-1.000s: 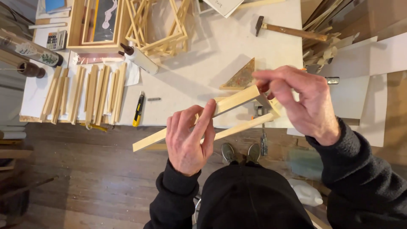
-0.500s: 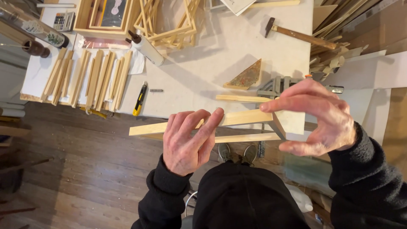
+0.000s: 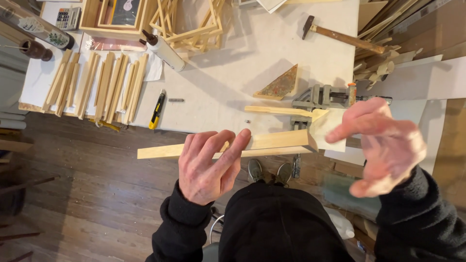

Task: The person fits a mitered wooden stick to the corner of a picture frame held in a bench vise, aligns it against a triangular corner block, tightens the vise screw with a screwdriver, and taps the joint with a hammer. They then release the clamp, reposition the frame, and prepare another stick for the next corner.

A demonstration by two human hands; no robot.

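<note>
My left hand point(image 3: 208, 165) grips a long pale wooden strip point(image 3: 276, 142) with a mitred right end and holds it level in front of my body, above the floor. My right hand point(image 3: 383, 145) is blurred, fingers spread, just right of the strip's cut end and not touching it. A second, shorter wooden strip point(image 3: 272, 110) lies on the white table point(image 3: 233, 82), with one end in a grey corner clamp point(image 3: 320, 99).
A row of cut wooden strips point(image 3: 97, 85) lies at the table's left. A yellow utility knife point(image 3: 156, 110), a glue cartridge point(image 3: 162, 51), a triangular block point(image 3: 281, 85), a hammer point(image 3: 340, 35) and stacked wooden frames point(image 3: 189, 22) are on the table. My shoes point(image 3: 269, 171) stand below.
My right hand has let go of the strips and pulled away to the right. The left hand now holds a single strip, turned level. One strip lies on the table by the clamp.
</note>
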